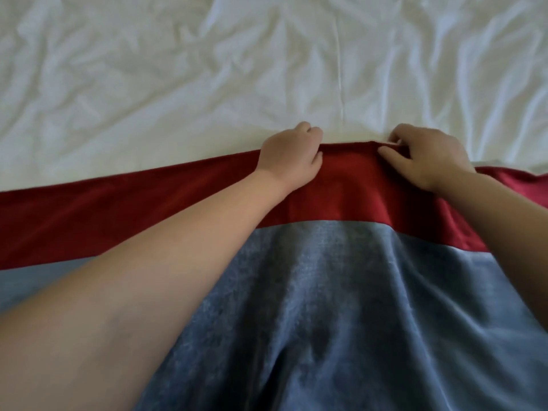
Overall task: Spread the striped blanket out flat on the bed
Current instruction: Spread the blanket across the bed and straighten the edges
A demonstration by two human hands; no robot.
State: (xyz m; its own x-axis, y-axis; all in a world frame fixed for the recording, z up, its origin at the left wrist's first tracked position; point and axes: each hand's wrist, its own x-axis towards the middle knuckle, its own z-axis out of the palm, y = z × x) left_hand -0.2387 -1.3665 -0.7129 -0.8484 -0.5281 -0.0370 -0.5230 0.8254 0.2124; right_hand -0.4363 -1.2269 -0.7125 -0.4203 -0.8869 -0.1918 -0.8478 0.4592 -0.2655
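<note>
Head view: left grip (289, 155), right grip (430, 155) pinch far hem of red-and-grey striped plush blanket (341, 277); likely soft, light, limp; better held nearer corners.

A bed (148, 84) with a creased white sheet (415, 69) carries a red-and-grey striped blanket (341, 292) across its near part.

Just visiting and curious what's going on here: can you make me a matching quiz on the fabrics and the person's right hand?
1 red stripe
2 grey-blue stripe
3 white sheet
4 right hand

a wrinkled, farthest from camera
b nearest the camera
c pinches the red edge
d band between the other two fabrics

Pairs: 1-d, 2-b, 3-a, 4-c
</note>
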